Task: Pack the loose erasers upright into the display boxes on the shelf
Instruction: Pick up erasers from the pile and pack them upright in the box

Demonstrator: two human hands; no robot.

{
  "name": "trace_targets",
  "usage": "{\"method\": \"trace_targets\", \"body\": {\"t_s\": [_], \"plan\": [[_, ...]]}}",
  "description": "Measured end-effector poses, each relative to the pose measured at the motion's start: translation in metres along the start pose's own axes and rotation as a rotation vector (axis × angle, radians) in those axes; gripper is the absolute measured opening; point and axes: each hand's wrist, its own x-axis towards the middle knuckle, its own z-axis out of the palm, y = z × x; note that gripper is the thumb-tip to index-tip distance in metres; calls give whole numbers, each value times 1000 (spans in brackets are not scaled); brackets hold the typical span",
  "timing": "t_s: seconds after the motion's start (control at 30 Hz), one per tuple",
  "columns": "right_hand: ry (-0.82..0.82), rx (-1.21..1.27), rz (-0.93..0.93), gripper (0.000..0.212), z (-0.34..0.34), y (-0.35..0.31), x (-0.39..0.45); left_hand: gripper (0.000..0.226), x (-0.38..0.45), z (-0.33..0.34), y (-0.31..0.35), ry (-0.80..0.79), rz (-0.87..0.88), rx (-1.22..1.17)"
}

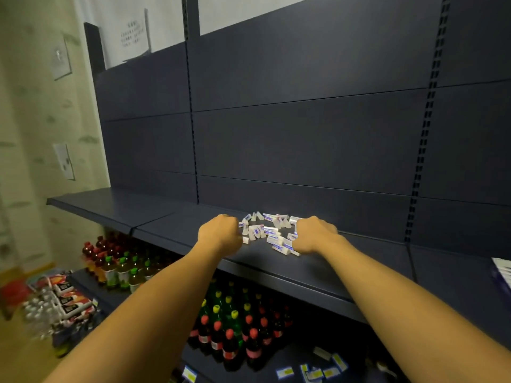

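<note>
Several loose white erasers with blue-and-red sleeves lie in a scattered pile on the dark blue shelf. My left hand rests on the shelf at the pile's left edge, fingers curled toward the erasers. My right hand sits at the pile's right edge, fingers curled against the erasers there. From behind the hands I cannot tell whether either one grips an eraser. A white and purple display box shows partly at the far right edge of the shelf.
The shelf's dark back panel rises behind the pile. Below the shelf stand rows of drink bottles with coloured caps, more bottles to the left, and snack packs on the floor side. Price tags line a lower shelf.
</note>
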Motion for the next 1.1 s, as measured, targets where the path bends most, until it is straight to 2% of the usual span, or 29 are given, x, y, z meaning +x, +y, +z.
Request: {"method": "trace_targets", "body": {"t_s": [0.17,0.33,0.43,0.6,0.67,0.8,0.93,1.1], "plan": [[28,-4,9,20,3,-14,46,15,39,16,-28,-7,-14,-12],[41,20,17,12,14,-17,109,9,90,41,-43,-58,-3,22],[37,48,22,3,17,-15,152,16,129,51,-47,-82,0,37],[35,115,5,21,19,-10,223,17,197,70,-44,-110,25,29],[38,131,-5,25,24,-9,243,26,219,83,-42,-108,7,4],[-7,148,-28,22,38,-9,269,39,253,112,-33,-145,-30,-76],[-10,160,-24,20,43,-8,285,24,278,135,-29,-193,-34,-102],[-11,229,5,19,51,-14,300,28,295,149,-34,-201,-19,-87]]}}
